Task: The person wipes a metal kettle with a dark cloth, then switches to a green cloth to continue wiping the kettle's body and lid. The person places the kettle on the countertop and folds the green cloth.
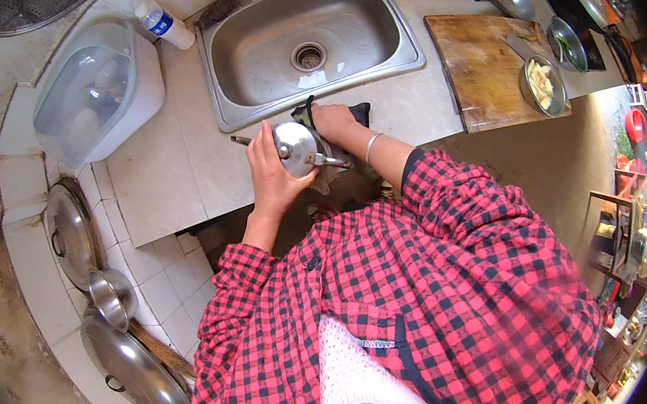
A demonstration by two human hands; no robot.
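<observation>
My left hand (270, 172) grips a small lidded metal pot (297, 142) at the counter's front edge, just in front of the sink. The pot is shiny and round, with a knob on its lid and handles on opposite sides. Close beside it, my right hand (336, 122) is closed on a dark cloth (362, 113), whose ends show on both sides of the fingers. Part of the pot's side lies hidden behind my left hand. Something pale and thin hangs below the pot, too unclear to name.
Behind my hands is a steel sink (410, 50). A lidded plastic bin (151, 78) and a bottle (164, 24) stand left. At right, a cutting board (476, 62) bears a cleaver (521, 46) and a bowl of pale cut food (542, 86). Large metal lids (129, 363) lean at lower left.
</observation>
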